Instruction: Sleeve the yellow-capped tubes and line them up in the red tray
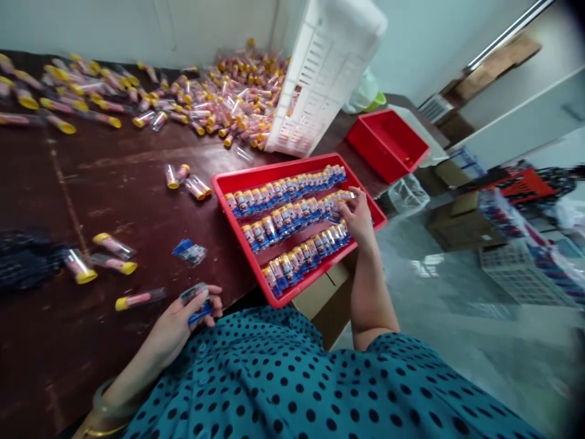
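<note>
A red tray [240,235] holds three rows of small clear tubes [287,216] with yellow caps and blue lower parts. At the right end of the middle row, my right hand [357,214] has its fingers closed at a tube there. My left hand [194,308], near the table's front edge, is wrapped round some small blue-and-clear packets [197,299]. Just above it, a few similar packets [189,251] lie on the dark table [137,213].
A heap of yellow-capped tubes [228,97] lies along the wall beside a tilted white basket [315,73]. Loose tubes [114,245] lie at the left near a dark cloth [25,259]. A red bin [388,143] stands behind the tray; boxes [461,225] sit on the floor.
</note>
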Demonstrator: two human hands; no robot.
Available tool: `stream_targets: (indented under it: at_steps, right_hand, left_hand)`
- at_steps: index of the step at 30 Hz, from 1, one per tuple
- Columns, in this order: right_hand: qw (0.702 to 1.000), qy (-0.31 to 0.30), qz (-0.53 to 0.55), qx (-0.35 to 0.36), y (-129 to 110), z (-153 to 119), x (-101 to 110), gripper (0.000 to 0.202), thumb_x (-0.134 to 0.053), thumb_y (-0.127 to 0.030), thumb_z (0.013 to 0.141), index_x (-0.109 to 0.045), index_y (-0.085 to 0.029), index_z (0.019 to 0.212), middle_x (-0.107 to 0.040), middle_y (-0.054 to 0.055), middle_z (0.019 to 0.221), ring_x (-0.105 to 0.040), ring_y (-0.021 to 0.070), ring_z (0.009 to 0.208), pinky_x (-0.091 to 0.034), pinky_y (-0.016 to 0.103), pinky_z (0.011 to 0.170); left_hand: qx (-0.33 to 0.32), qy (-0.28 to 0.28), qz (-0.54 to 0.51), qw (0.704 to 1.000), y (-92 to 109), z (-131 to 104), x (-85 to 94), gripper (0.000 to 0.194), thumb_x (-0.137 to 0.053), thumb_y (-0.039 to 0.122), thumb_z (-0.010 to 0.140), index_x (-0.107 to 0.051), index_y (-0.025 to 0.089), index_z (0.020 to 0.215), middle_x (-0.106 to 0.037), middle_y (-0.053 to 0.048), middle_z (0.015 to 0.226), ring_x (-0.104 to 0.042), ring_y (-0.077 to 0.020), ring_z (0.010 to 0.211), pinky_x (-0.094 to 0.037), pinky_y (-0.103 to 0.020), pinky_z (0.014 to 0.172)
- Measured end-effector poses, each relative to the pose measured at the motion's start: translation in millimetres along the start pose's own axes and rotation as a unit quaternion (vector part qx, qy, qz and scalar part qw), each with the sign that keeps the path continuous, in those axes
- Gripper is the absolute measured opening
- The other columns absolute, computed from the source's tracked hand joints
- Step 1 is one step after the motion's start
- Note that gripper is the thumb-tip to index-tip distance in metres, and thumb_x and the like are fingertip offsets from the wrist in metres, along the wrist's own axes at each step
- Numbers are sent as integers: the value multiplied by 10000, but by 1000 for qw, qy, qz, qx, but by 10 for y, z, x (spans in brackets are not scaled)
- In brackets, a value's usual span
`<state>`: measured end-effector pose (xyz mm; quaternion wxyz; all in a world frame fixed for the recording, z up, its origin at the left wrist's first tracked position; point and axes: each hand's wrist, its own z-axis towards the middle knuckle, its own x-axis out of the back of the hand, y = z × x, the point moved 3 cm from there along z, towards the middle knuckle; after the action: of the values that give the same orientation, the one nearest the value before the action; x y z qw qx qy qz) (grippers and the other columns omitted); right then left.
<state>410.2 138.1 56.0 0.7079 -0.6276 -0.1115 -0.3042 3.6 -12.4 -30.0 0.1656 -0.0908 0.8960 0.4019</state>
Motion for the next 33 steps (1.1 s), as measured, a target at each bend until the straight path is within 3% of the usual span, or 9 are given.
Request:
stream_targets:
  at_steps: [4,7,10,13,16,20,23,28,33]
  right_hand:
    - [973,14,-219,-67,593,64,538,531,-627,-284,816,-520,-137,1315,-703,122,996,-658,225,847,-526,406,833]
    - [961,-23,-259,-90,722,-22,587,436,-661,-250,776,-612,-131,1192,-722,119,942,-677,231,833,-539,386,790]
    - [965,-23,-251,-68,540,7,451,343,-654,-256,788,-651,-134,1108,-725,131,916,-675,236,818,-535,405,795]
    - [977,-50,-206,-1,104,131,-33,327,-606,-292,857,-649,-156,1151,-723,149,1025,-677,230,878,-526,389,832]
    - [971,-183,-110,105,-561,127,-954,306,-606,-348,890,-663,-209,1157,-734,73,1058,-695,189,902,-540,308,814]
    - [847,-406,-146,310,-1478,-77,-2331,266,-557,-309,937,-672,-219,1159,-728,62,1103,-682,185,997,-492,290,900]
    - [808,-371,-345,300,-1775,41,-3034,382,-554,-344,943,-593,-179,1285,-707,138,1167,-646,259,1112,-423,380,999]
    - [796,-342,-423,266,-1752,183,-3549,380,-463,-190,957,-554,-33,1291,-683,258,1148,-642,320,1120,-392,459,1005]
    - [794,-347,-427,258,-1632,2,-3570,310,-418,-79,932,-654,-4,1117,-700,271,1065,-654,321,1073,-408,424,969]
  left_hand:
    - [-3,-3,5,1000,-100,22,64,331,-772,447,752,-719,179,939,-688,-28,744,-627,-164,658,-511,-229,537]
    - [-7,4,-10,1000,-133,7,59,361,-799,439,726,-716,171,953,-695,-36,766,-638,-174,680,-514,-236,531]
    - [-15,21,-53,998,-133,-36,62,407,-792,450,738,-713,151,1002,-720,-69,839,-677,-201,768,-562,-273,627]
    - [-33,30,-112,993,-117,-72,90,440,-770,455,763,-702,140,1062,-736,-103,931,-699,-232,870,-592,-340,752]
    - [-53,24,-109,992,-100,-98,123,387,-763,460,763,-703,139,971,-729,-92,849,-703,-231,780,-586,-314,605]
    - [-130,65,-64,987,-36,-182,193,314,-771,442,756,-689,145,821,-672,-37,661,-656,-183,620,-472,-218,416]
    - [-179,121,-63,974,22,-290,310,303,-788,421,745,-698,138,804,-681,-37,668,-649,-170,611,-477,-214,425]
    - [-190,174,-161,953,73,-425,584,400,-821,452,707,-714,143,937,-757,-80,856,-714,-207,767,-603,-308,644]
    - [-188,198,-205,940,89,-370,730,430,-883,421,618,-707,136,888,-759,-54,781,-732,-212,696,-595,-286,580]
